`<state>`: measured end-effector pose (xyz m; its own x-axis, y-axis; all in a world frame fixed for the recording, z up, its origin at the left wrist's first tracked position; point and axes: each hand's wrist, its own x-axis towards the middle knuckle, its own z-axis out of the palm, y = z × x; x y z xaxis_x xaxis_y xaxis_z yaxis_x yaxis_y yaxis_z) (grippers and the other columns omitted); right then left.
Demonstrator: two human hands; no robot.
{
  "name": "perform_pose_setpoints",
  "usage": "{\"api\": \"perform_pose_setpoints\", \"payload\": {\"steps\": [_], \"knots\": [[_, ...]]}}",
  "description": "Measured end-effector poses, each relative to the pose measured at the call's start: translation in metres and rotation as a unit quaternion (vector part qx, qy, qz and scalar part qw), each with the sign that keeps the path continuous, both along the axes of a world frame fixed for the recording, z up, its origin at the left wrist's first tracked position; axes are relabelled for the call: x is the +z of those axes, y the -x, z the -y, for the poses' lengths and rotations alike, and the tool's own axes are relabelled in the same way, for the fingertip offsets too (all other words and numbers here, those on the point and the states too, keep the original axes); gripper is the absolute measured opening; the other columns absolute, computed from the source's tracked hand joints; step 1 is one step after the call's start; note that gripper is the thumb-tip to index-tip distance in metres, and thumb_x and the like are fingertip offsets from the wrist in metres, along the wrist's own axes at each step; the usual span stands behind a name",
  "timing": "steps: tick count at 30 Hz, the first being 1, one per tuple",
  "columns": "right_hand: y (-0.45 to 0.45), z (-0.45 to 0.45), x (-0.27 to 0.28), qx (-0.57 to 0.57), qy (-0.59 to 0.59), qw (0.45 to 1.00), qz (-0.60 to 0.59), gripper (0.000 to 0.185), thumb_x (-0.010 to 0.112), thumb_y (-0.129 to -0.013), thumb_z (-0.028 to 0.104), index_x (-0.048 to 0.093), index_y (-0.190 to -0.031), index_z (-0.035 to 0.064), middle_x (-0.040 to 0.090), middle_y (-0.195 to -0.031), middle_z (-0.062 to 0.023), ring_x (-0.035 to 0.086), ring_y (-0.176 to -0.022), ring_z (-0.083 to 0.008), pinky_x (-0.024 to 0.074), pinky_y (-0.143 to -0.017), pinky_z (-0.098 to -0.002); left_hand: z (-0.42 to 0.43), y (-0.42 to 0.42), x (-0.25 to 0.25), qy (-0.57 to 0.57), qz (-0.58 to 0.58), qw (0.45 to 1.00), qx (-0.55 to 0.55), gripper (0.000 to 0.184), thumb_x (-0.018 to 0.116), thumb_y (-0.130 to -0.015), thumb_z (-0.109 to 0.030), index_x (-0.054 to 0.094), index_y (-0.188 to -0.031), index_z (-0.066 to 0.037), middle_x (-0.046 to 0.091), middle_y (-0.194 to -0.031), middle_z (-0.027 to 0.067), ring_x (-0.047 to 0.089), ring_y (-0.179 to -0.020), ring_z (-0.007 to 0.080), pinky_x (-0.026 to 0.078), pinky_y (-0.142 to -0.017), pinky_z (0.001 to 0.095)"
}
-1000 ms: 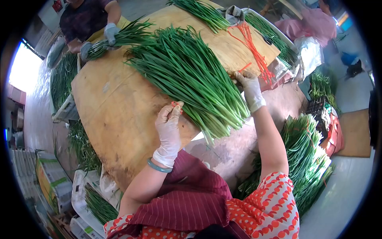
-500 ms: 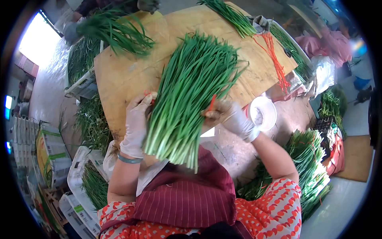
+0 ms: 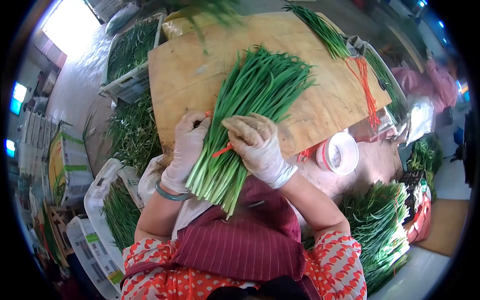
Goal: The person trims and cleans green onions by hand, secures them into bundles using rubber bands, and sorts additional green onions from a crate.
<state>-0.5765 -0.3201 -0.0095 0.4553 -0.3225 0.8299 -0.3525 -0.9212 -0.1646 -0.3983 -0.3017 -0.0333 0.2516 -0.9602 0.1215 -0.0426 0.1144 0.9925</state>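
Observation:
A thick bunch of garlic chives (image 3: 265, 82) lies slanted over the near edge of the wooden board, pale stem ends toward me. My left hand (image 3: 190, 145), in a pale glove, is closed at the bunch's left side, and a bit of red tie (image 3: 208, 114) shows at its fingertips. My gloved right hand (image 3: 256, 142) lies over the right side of the stems with fingers curled. From its thumb side sticks out the other red end of the tie (image 3: 222, 150). Whatever part of the tie runs under the bunch is hidden.
More chives (image 3: 320, 31) and loose red ties (image 3: 367, 95) lie on the board (image 3: 175, 75). A white bucket (image 3: 340, 152) stands to the right, near stacked chives (image 3: 377, 225). Crates of greens (image 3: 127, 75) stand at left. Blurred leaves (image 3: 210, 12) show at the far edge.
My right hand has moved left, from beside the bunch onto its stems, bringing the tie end across. The bunch looks narrower. The other person's chives at the far left have shifted away.

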Motion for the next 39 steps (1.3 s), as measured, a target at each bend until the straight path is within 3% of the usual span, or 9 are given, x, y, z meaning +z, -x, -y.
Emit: {"api": "perform_pose_setpoints", "payload": {"steps": [7,9,13,17,19,20,25,29,39], "knots": [[-0.015,0.008,-0.014,0.186,-0.097,0.962,-0.173,0.011,0.051,-0.075,0.015,0.051,-0.080,0.0053,0.054,-0.116,-0.0165,0.050,-0.112,-0.0304,0.0336,-0.102,-0.0445,-0.011,-0.014,-0.014,0.010,0.099,0.995,0.011,0.013,0.056,-0.079,0.003,0.060,-0.091,-0.001,0.060,-0.085,0.0061,0.057,-0.076,0.0120,0.046,-0.072,0.0234],[-0.022,0.008,-0.019,0.176,-0.089,0.965,-0.176,0.011,0.051,-0.075,0.014,0.052,-0.081,0.0051,0.056,-0.110,-0.0162,0.051,-0.109,-0.0307,0.0346,-0.101,-0.0442,-0.012,-0.020,0.002,-0.154,-0.164,0.974,0.000,0.007,0.059,-0.082,-0.004,0.063,-0.087,0.000,0.062,-0.080,0.0053,0.056,-0.068,0.0112,0.046,-0.065,0.0244],[-0.036,0.010,-0.009,0.120,-0.099,0.973,-0.171,0.009,0.051,-0.074,0.011,0.053,-0.081,0.0060,0.060,-0.097,-0.0125,0.056,-0.099,-0.0272,0.0399,-0.095,-0.0400,-0.015,-0.028,0.008,-0.192,-0.307,0.932,-0.018,0.009,0.060,-0.083,-0.008,0.063,-0.086,0.000,0.062,-0.078,0.0044,0.056,-0.068,0.0111,0.046,-0.064,0.0233],[-0.040,0.009,-0.004,0.129,-0.148,0.961,-0.196,0.008,0.052,-0.072,0.006,0.054,-0.079,0.0045,0.061,-0.088,-0.0130,0.059,-0.086,-0.0303,0.0448,-0.087,-0.0367,-0.020,-0.019,-0.025,-0.093,-0.173,0.978,0.063,0.006,0.059,-0.083,-0.006,0.061,-0.086,-0.001,0.061,-0.076,0.0046,0.054,-0.067,0.0107,0.044,-0.063,0.0237],[-0.041,0.002,-0.011,0.123,-0.295,0.947,0.021,0.012,0.058,-0.069,-0.001,0.049,-0.077,0.0020,0.060,-0.100,-0.0155,0.058,-0.093,-0.0338,0.0446,-0.085,-0.0388,-0.024,-0.012,-0.033,-0.047,-0.056,0.993,0.094,0.005,0.057,-0.083,-0.004,0.059,-0.086,0.000,0.058,-0.076,0.0046,0.052,-0.069,0.0112,0.042,-0.064,0.0243],[-0.043,0.005,-0.015,0.112,-0.139,0.982,0.059,0.016,0.058,-0.070,-0.006,0.049,-0.080,0.0023,0.061,-0.100,-0.0130,0.058,-0.095,-0.0330,0.0451,-0.084,-0.0428,-0.025,-0.008,-0.035,-0.009,0.007,0.993,0.121,0.003,0.057,-0.083,-0.003,0.058,-0.084,0.000,0.058,-0.077,0.0055,0.053,-0.071,0.0126,0.042,-0.065,0.0249],[-0.049,0.008,-0.021,0.173,-0.108,0.979,-0.028,0.015,0.055,-0.071,0.000,0.056,-0.086,0.0030,0.060,-0.104,-0.0090,0.056,-0.102,-0.0268,0.0343,-0.097,-0.0509,-0.026,-0.008,-0.042,0.040,0.120,0.981,0.148,0.006,0.058,-0.078,0.001,0.057,-0.084,-0.001,0.057,-0.081,0.0103,0.053,-0.073,0.0190,0.042,-0.068,0.0285],[-0.053,0.010,-0.019,0.085,-0.171,0.979,-0.067,0.018,0.052,-0.071,-0.001,0.057,-0.088,0.0054,0.060,-0.092,-0.0093,0.058,-0.094,-0.0267,0.0329,-0.099,-0.0478,-0.027,-0.005,-0.031,0.004,0.019,0.987,0.157,0.004,0.056,-0.085,-0.001,0.059,-0.086,-0.003,0.057,-0.077,-0.0005,0.050,-0.070,0.0066,0.042,-0.065,0.0208],[-0.064,0.017,0.005,0.033,-0.267,0.927,-0.261,0.011,0.053,-0.075,0.000,0.061,-0.083,-0.0001,0.060,-0.085,-0.0150,0.055,-0.085,-0.0339,0.0360,-0.094,-0.0413,-0.022,-0.008,-0.048,0.026,0.005,0.976,0.214,0.006,0.059,-0.085,-0.005,0.063,-0.085,-0.001,0.058,-0.075,-0.0017,0.049,-0.067,0.0053,0.042,-0.062,0.0201]]}}
